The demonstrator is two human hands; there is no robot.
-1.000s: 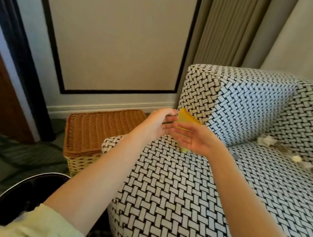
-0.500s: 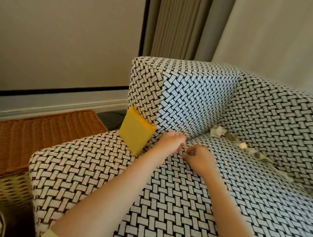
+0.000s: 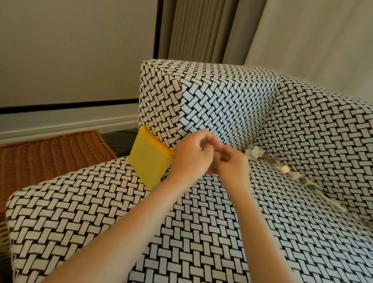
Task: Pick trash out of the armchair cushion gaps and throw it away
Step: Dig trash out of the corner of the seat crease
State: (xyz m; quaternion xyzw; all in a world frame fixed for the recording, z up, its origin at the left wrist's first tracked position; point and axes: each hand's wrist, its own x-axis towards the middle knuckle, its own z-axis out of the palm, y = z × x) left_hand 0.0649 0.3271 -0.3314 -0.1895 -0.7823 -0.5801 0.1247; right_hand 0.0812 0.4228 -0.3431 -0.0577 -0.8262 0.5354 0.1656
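Head view, down across the seat cushion [image 3: 193, 245] of a black-and-white woven armchair [image 3: 94, 219], toward its armrest [image 3: 219, 103] and backrest [image 3: 332, 145]. Two bare forearms in from the lower edge.

Left hand [image 3: 188, 157] and right hand [image 3: 230, 166] close together just above the seat, in front of the armrest's inner face. Fingers of both curled inward, fingertips meeting or nearly so. Blurred at that spot: pinching a scrap or holding nothing, cannot tell for either.

Just left of the left hand, a flat yellow piece [image 3: 147, 162], wedged upright and tilted in the gap between armrest and seat cushion, at the armrest's front corner. Contact with the left hand not clear.

Right of the hands, more trash along the gap between seat cushion and backrest:
- a crumpled pale paper [image 3: 254, 152] in the corner by the armrest
- a small round pale bit [image 3: 285, 169] next along
- a string of greyish-green scraps [image 3: 301, 180] trailing toward the right edge

Left of the armchair, a wicker basket [image 3: 28, 166] with a flat woven lid, close against the seat's side. Behind, a beige wall [image 3: 65, 36] with a dark border line. Pleated curtains [image 3: 198, 20] behind the armrest.
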